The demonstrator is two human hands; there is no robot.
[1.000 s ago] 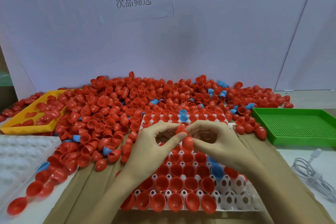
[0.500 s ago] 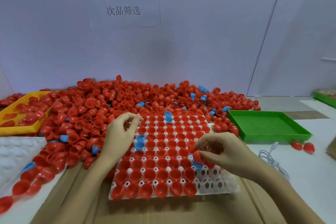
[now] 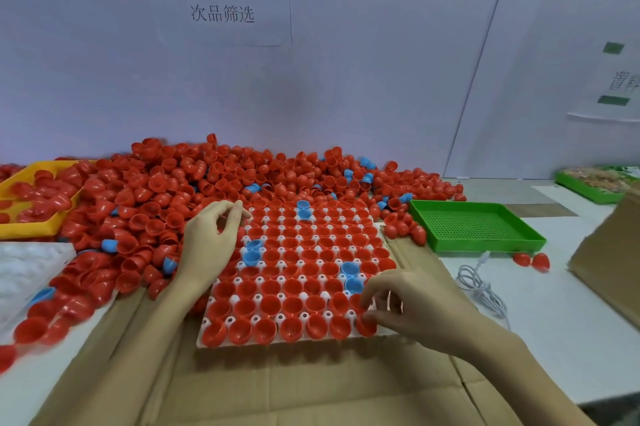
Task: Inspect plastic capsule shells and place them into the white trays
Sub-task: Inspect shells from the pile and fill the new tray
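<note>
Right hand (image 3: 412, 304) now lowered pinching glossy red shell (image 3: 366, 323) into dimpled white tray (image 3: 221, 287) (near corner), left hand (image 3: 207, 238) loosely curled, empty.

— Where is there room to pass?
— Bare cardboard (image 3: 311, 387) lies in front of the white tray (image 3: 221, 342), and open desk (image 3: 554, 339) lies right of it.
— What blocks?
— The heap of red shells (image 3: 156, 204) crowds the tray's far and left sides; the green tray (image 3: 474, 225), cable (image 3: 481, 287) and cardboard box (image 3: 609, 263) stand right.

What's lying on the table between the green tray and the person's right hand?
In the head view, a coiled white cable lies between the green tray and the right hand.
</note>
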